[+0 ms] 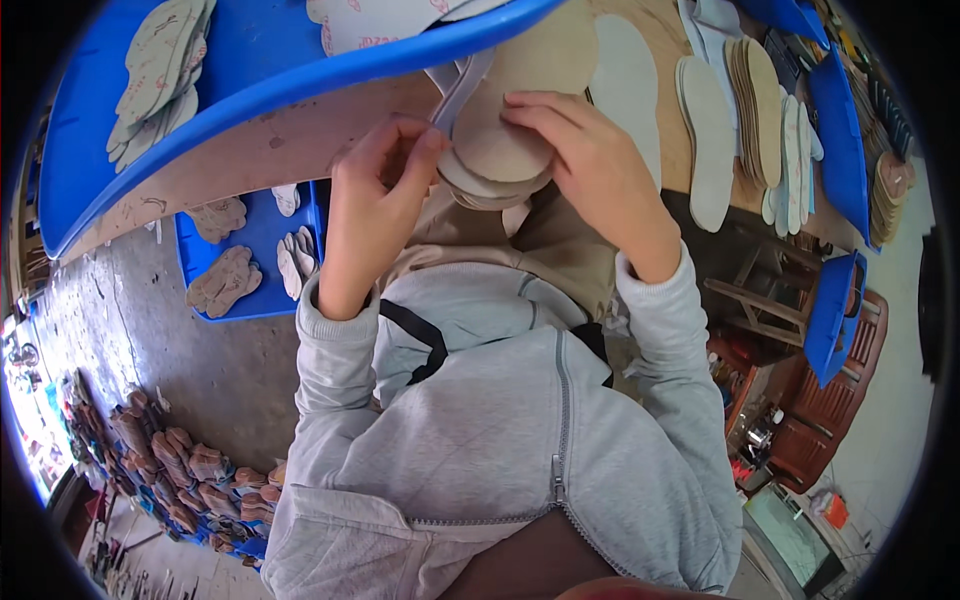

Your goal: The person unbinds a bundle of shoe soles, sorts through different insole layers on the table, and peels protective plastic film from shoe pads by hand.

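A stack of beige, sole-shaped insoles (500, 140) lies at the table's near edge, heel ends overhanging toward me. My left hand (385, 185) is at the left side of the stack, thumb and forefinger pinched on a pale insole edge (462, 92) that stands up beside it. My right hand (605, 165) grips the stack from the right, its fingertips on the top insole and its thumb hidden. Right of this hand lies a white insole (625, 85).
A blue tray (300, 82) with insole piles juts over the table at left. Below it sits another blue bin (250, 305) of insoles. More insole stacks (755, 110) stand at right on the wooden table (670, 165). A wooden stool (760, 290) and many bundled pieces (200, 470) are on the floor.
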A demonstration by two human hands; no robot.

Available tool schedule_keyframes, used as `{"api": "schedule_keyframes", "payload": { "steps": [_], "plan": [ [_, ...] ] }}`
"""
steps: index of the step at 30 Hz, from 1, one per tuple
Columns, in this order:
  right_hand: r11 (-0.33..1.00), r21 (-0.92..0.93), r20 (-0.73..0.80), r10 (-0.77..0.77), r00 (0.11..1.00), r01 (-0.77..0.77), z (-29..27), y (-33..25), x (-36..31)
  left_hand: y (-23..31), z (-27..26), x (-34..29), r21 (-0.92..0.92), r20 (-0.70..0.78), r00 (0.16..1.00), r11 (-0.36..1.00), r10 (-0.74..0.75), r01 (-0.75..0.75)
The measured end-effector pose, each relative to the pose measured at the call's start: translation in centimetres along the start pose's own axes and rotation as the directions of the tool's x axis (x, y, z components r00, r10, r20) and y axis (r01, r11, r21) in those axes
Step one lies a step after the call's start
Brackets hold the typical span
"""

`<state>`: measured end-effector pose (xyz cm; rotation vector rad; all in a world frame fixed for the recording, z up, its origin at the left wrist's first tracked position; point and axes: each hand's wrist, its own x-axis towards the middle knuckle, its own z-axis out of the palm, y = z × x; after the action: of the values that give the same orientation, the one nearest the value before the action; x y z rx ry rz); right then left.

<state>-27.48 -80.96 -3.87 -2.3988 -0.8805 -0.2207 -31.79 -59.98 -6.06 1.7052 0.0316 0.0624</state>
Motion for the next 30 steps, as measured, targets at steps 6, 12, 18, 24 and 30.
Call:
{"api": "schedule_keyframes", "payload": {
  "steps": [6,12,18,24,30],
  "plan": [
    [0.912,0.339,-0.486,0.381,0.786,-0.233,-3.2,1.1,-3.6,2.6,0.7,-0.8,0.081,-0.038,0.998,0.996,0.053,-0.049],
    [0.84,0.529,-0.727,0.375,0.575,0.121,-13.2,1.1,-7.7,5.3,6.1,-0.1,-0.113,0.336,0.882,0.943,0.331,-0.311],
    [0.785,0.324,-0.058,0.574,0.817,-0.529,-15.5,-0.8,-13.2,6.4,14.0,-0.4,-0.454,0.741,0.607,0.88,0.287,0.138],
    [0.738,0.29,-0.149,0.664,0.732,-0.61,-12.5,0.3,-15.9,3.8,18.7,-2.1,-0.329,0.798,0.598,0.889,0.082,0.318],
    [0.889,0.035,-0.433,0.425,0.795,-0.456,-9.4,-0.8,-16.6,2.8,20.5,-3.1,-0.262,0.795,0.606,0.885,-0.027,0.384]
  ]
}}
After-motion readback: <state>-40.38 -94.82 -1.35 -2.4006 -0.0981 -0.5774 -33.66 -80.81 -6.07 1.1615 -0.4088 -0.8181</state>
